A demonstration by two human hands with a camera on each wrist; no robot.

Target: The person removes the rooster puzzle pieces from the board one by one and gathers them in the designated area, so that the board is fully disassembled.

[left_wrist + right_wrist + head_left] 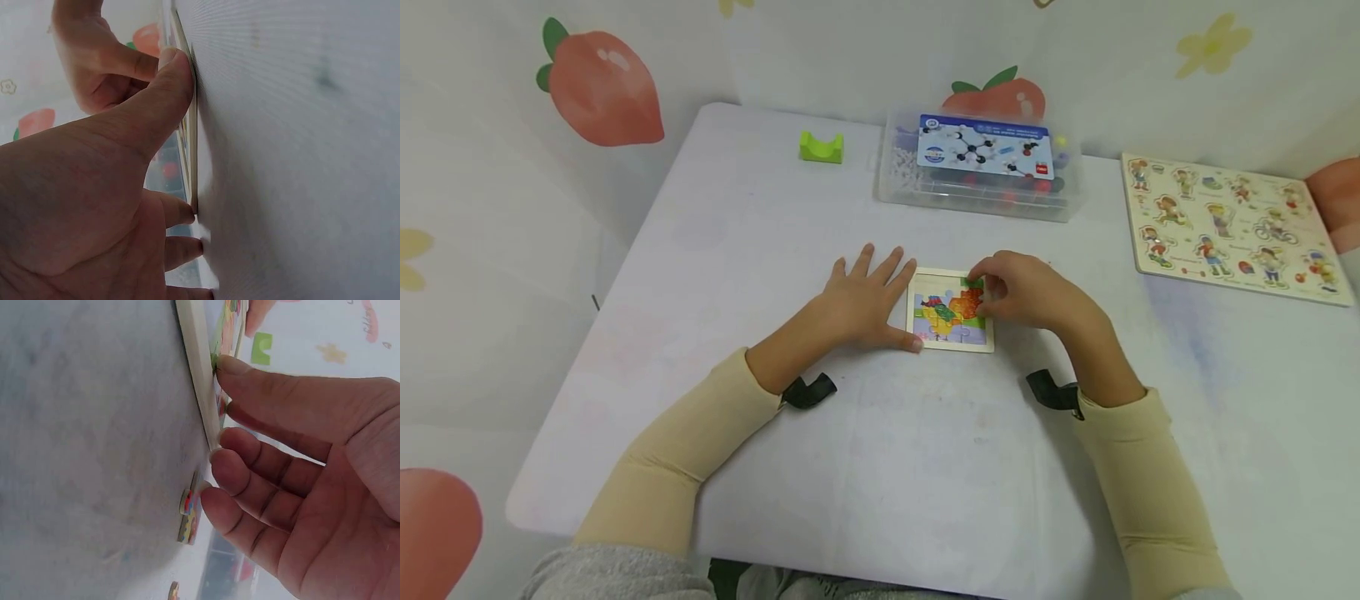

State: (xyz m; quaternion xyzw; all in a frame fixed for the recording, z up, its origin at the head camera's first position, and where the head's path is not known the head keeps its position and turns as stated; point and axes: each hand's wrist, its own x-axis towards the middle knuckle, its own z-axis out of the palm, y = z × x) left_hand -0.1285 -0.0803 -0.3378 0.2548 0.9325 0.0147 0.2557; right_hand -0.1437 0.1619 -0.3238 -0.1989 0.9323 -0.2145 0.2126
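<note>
A small wooden-framed jigsaw puzzle (pixel 951 348) lies on the table, with colourful pieces in it and bare wood along part of its top. My left hand (pixel 867 304) is spread at its left side; the thumb touches the lower left corner and the straight fingers rest beside the frame. At the right edge, my right hand (pixel 1033 292) pinches with bent thumb and index finger at an orange-and-green puzzle piece (pixel 972 285). The right thumb (pixel 240 370) sits on the puzzle's surface in the right wrist view; the other fingers curl loosely beside the frame.
Small loose coloured pieces (pixel 186 528) lie beyond the right fingers. Behind the puzzle stands a clear plastic box (pixel 977 200) with a blue-and-white card. A green notched block (pixel 822 148) is at the back left, and a wooden picture board (pixel 1240 225) lies at the back right.
</note>
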